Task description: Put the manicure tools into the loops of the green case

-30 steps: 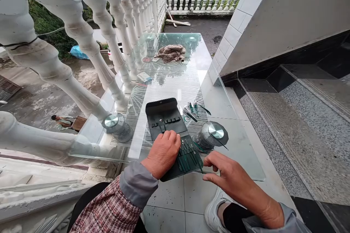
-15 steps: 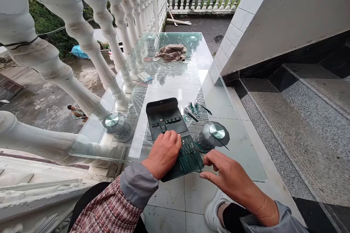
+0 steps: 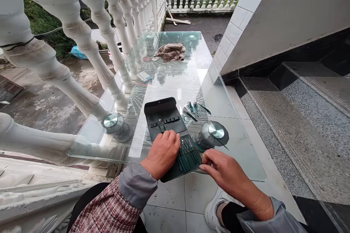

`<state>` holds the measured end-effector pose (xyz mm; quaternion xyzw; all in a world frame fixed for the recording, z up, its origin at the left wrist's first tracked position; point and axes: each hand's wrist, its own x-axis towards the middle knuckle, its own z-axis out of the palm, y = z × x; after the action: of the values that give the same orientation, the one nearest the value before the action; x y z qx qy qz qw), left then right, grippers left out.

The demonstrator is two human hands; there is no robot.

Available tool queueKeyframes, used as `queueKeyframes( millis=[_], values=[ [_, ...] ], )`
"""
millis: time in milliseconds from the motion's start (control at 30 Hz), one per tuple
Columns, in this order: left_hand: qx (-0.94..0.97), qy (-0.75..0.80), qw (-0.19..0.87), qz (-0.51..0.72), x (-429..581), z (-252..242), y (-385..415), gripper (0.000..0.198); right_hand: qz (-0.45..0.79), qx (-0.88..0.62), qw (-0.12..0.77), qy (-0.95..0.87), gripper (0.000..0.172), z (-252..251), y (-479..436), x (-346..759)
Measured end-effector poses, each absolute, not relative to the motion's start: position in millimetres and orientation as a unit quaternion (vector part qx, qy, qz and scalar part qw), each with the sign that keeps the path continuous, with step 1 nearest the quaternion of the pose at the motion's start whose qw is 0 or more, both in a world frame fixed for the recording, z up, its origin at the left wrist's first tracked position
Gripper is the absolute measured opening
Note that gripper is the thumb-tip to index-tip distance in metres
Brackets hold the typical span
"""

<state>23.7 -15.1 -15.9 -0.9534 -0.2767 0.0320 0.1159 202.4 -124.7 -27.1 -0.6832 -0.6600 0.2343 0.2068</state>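
An open black tool case [image 3: 165,116] lies on the near end of a glass table [image 3: 240,145]. Several thin green-handled tools [image 3: 188,154] sit in the loops of its near half. My left hand [image 3: 162,153] rests flat on the case's near left part, fingers together and curled slightly down. My right hand [image 3: 225,173] is at the case's right edge, thumb and forefinger pinched together at the outermost tool; what they grip is too small to make out. Several loose metal tools [image 3: 193,109] lie on the glass just right of the case's far half.
Two round metal table fittings [image 3: 216,131] [image 3: 111,121] flank the case. A crumpled brown cloth [image 3: 172,51] lies at the table's far end, a small card [image 3: 144,76] at the left edge. White balusters [image 3: 82,43] run close along the left; a tiled step [image 3: 300,116] rises on the right.
My right hand has moved left, from just off the case's corner to its right edge, and its fingers have closed into a pinch. My left hand has stayed on the case.
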Motion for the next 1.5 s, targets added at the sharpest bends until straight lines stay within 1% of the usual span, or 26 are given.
queueKeyframes(
  millis=[267,467,933,1133,1500],
  values=[
    [-0.954,-0.275,0.119,0.029,24,-17,-15,0.033,0.284,-0.716,0.188,-0.610,0.009,-17,-117,199],
    [-0.953,-0.276,0.120,0.026,23,-19,-14,0.032,0.304,-0.717,0.178,-0.601,0.012,-16,-114,201],
    [-0.954,-0.276,0.116,0.024,25,-17,-14,0.034,0.205,-0.735,0.214,-0.609,0.012,-27,-117,196],
    [-0.953,-0.273,0.129,0.018,25,-18,-14,0.036,0.293,-0.691,0.224,-0.622,0.009,-23,-119,206],
    [-0.951,-0.277,0.131,0.025,25,-18,-14,0.034,0.320,-0.731,0.209,-0.566,0.010,-18,-115,201]
  ],
)
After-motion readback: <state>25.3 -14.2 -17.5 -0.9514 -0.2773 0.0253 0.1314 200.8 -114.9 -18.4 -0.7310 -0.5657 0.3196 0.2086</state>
